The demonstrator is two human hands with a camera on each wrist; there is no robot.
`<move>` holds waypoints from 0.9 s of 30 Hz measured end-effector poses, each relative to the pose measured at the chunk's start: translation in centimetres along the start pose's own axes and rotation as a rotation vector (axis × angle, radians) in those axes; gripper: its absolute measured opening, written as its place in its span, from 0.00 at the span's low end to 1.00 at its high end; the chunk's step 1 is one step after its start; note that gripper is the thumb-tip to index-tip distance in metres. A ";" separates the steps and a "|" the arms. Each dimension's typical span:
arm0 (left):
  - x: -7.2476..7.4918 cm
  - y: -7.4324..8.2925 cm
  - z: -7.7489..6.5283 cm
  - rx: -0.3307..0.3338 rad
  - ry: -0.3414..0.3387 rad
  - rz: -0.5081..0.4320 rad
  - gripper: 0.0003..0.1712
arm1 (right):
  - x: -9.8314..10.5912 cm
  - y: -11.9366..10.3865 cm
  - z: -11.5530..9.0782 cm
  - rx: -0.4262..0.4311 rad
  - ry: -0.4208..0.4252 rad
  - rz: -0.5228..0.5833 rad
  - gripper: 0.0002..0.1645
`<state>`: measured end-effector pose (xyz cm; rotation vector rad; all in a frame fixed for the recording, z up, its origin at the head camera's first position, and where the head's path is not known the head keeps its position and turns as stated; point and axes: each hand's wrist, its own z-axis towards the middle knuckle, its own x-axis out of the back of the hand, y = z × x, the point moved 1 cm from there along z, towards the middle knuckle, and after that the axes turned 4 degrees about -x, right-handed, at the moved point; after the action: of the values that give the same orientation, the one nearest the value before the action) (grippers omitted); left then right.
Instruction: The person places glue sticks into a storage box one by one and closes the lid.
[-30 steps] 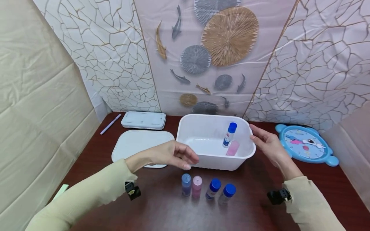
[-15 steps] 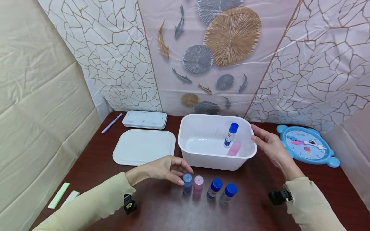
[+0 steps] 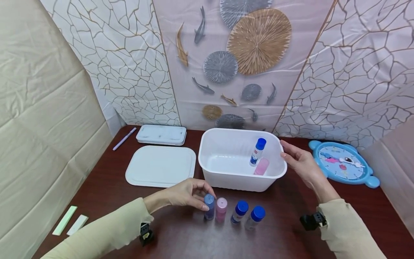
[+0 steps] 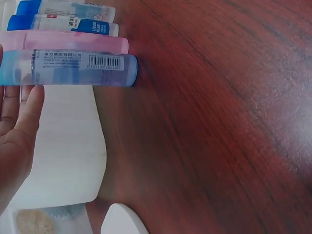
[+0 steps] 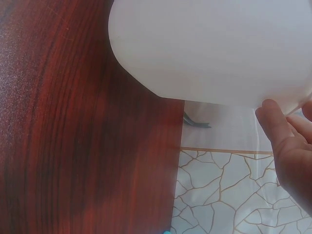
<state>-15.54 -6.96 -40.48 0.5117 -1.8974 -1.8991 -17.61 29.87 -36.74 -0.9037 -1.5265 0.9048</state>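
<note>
My left hand (image 3: 189, 192) has its thumb and forefinger on either side of a blue liquid glue bottle (image 3: 209, 208), which stands upright on the table. Right beside it is a pink glue bottle (image 3: 221, 210). Two clear glue bottles with blue caps, one (image 3: 239, 212) and another (image 3: 255, 217), stand further right. Behind them is a white plastic bin (image 3: 233, 182), its right end held at the rim by my right hand (image 3: 302, 163). Inside the bin, a blue-capped glue bottle (image 3: 258, 151) leans and a pink bottle (image 3: 261, 167) is partly hidden.
A flat white lid (image 3: 161, 166) lies left of the bin, with a pale case (image 3: 161, 135) and a pen (image 3: 124, 139) behind it. Two small strips, one green (image 3: 64, 220) and one white (image 3: 77, 225), lie left. A blue clock (image 3: 343, 162) lies right.
My left hand has come down from beside the bin's front to the blue glue bottle and taken it between thumb and finger. The right hand stays at the bin's rim.
</note>
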 end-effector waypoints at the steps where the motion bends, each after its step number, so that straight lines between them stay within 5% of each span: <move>1: 0.2 0.2 0.0 -0.007 -0.001 0.021 0.21 | 0.0 0.0 0.0 0.002 -0.001 0.002 0.38; 5: 1.2 2.2 -0.1 -0.013 -0.011 0.100 0.20 | -0.1 0.0 0.0 0.009 -0.001 0.011 0.38; 10: 3.2 7.1 0.8 -0.051 0.033 0.137 0.21 | 0.0 0.0 0.0 0.004 0.003 0.003 0.38; 16: 5.3 11.3 3.8 -0.095 0.245 0.052 0.18 | 0.1 0.1 -0.1 -0.010 0.002 -0.001 0.38; 22: 5.1 10.0 8.4 -0.065 0.505 0.002 0.20 | 0.1 0.1 -0.1 -0.005 0.009 0.020 0.37; 27: 4.1 6.5 11.2 -0.024 0.581 0.062 0.19 | 0.0 -0.1 -0.2 -0.010 0.014 -0.004 0.37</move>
<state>-24.73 0.44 -33.80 0.8742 -1.4854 -1.5116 -17.43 29.87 -36.62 -0.9118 -1.5220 0.8872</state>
